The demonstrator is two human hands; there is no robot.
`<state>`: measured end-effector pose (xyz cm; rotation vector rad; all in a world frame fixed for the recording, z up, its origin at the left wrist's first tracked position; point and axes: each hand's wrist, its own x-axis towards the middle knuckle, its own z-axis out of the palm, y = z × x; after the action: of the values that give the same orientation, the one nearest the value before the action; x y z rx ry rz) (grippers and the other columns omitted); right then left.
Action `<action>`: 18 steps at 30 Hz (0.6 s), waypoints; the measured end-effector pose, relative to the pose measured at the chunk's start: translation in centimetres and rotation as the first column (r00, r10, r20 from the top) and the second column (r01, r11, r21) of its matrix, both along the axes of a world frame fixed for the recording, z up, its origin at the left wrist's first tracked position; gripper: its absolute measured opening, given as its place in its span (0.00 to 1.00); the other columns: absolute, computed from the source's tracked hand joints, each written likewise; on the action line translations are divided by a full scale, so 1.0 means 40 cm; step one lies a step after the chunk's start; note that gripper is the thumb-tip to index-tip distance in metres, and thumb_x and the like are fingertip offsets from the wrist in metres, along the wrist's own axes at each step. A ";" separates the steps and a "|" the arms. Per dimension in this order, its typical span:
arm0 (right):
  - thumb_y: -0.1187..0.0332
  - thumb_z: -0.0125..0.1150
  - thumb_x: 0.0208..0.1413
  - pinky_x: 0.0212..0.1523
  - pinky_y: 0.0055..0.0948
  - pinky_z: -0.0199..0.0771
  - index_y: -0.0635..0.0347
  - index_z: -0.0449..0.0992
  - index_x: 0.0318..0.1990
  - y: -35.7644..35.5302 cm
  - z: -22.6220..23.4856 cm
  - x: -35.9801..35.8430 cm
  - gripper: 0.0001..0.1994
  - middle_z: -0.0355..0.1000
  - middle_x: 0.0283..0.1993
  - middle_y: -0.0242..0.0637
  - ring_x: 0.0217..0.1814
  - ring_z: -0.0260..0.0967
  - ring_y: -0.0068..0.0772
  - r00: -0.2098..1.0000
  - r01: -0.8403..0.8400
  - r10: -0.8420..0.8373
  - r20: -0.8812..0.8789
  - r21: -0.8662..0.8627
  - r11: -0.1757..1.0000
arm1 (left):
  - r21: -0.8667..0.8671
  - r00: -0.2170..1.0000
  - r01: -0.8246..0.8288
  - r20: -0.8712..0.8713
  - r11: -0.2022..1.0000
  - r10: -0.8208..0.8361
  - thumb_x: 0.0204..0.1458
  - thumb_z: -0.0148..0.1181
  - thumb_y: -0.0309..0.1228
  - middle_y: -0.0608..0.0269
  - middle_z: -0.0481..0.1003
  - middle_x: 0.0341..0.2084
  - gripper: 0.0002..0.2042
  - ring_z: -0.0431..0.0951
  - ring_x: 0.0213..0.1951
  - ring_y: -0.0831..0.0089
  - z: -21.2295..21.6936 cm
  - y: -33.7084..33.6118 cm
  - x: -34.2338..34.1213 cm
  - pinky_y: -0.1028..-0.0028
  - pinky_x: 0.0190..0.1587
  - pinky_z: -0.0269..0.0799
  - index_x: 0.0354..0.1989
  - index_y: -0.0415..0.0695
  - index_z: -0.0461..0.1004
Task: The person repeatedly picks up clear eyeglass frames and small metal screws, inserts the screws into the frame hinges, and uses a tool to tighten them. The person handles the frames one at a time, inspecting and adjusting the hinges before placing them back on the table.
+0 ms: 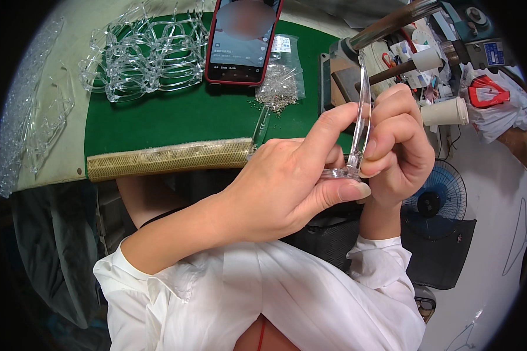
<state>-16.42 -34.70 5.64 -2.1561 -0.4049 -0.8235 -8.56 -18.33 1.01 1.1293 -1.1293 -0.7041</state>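
Observation:
A clear plastic eyeglass frame (363, 126) is held up in front of my chest, right of centre, one temple pointing upward. My left hand (281, 181) is closed on the front part, thumb below and index finger against the upright temple. Fingertips of my right hand (399, 143) pinch the temple near its hinge corner. Fingers cover much of the front, so its full shape is hidden. On the green mat beyond my left hand lies a loose clear temple (262, 124). Close to it, tiny metal parts (280, 96) spill from a clear bag (297, 64).
Clear eyeglass frames (143, 55) are heaped at the far left of the green mat (175, 120). A red-cased phone (243, 70) stands beside them. Gold mesh-patterned edging (170, 159) lines the near edge. A bench machine (471, 23), white cup (445, 112) and fan (451, 196) are right.

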 end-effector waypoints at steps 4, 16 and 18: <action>0.66 0.70 0.37 0.34 0.24 0.58 0.59 0.75 0.23 -0.004 -0.001 0.002 0.10 0.67 0.28 0.32 0.32 0.60 0.29 1.000 -0.027 0.027 -0.004 -0.003 1.000 | -0.011 0.999 -0.008 -0.036 1.000 0.008 0.54 0.51 0.57 0.56 0.76 0.30 0.42 0.79 0.30 0.70 -0.003 -0.002 -0.003 0.75 0.36 0.72 0.65 0.35 0.44; 0.70 0.75 0.35 0.34 0.19 0.56 0.63 0.73 0.29 0.007 -0.033 -0.019 0.15 0.66 0.32 0.32 0.34 0.59 0.22 0.995 0.074 -0.046 -0.091 0.329 0.942 | -0.061 0.997 -0.049 0.060 0.997 0.053 0.57 0.49 0.53 0.54 0.75 0.33 0.40 0.78 0.35 0.66 -0.006 -0.015 0.009 0.73 0.42 0.71 0.66 0.36 0.41; 0.64 0.74 0.40 0.36 0.20 0.56 0.65 0.75 0.33 0.014 -0.036 -0.020 0.17 0.67 0.34 0.32 0.34 0.59 0.22 0.982 0.087 -0.012 -0.187 0.397 0.914 | -0.165 0.980 -0.170 0.072 0.972 0.184 0.57 0.51 0.49 0.52 0.74 0.30 0.38 0.76 0.33 0.56 -0.012 -0.039 0.007 0.67 0.37 0.70 0.65 0.36 0.42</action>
<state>-17.22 -34.14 4.19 -1.8367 -0.0748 -0.6629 -8.30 -19.90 0.54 1.1180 -1.1209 -0.4223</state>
